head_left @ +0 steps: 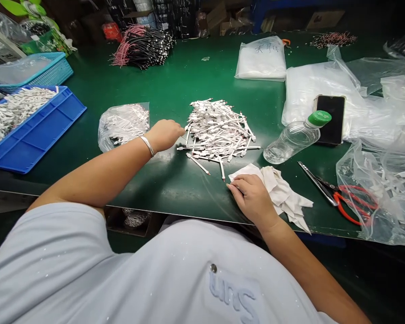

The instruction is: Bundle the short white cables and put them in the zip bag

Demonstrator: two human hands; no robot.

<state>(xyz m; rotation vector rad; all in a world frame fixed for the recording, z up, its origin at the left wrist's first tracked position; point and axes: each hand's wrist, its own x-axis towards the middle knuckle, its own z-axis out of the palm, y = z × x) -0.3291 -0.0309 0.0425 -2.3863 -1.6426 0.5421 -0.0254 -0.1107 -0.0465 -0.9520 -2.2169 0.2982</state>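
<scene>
A heap of short white cables with connector ends (219, 128) lies on the green tabletop in front of me. My left hand (166, 135), a silver bracelet at its wrist, reaches to the heap's left edge; its fingers are drawn together at the cable ends, and whatever is between the tips is hidden. Close to the front edge of the table, my right hand (253, 198) rests with curled fingers beside a crumpled white cloth (283, 189). What it holds, if anything, does not show. One loose white cable (222, 168) points toward its thumb.
Left of the heap sits a clear bag of similar cables (126, 121); farther left is a blue bin (50, 130). On the right are a green-capped bottle (290, 139), a phone (330, 119), red-handled scissors (354, 202) and plastic bags (317, 85). Black and pink wires (143, 47) lie behind.
</scene>
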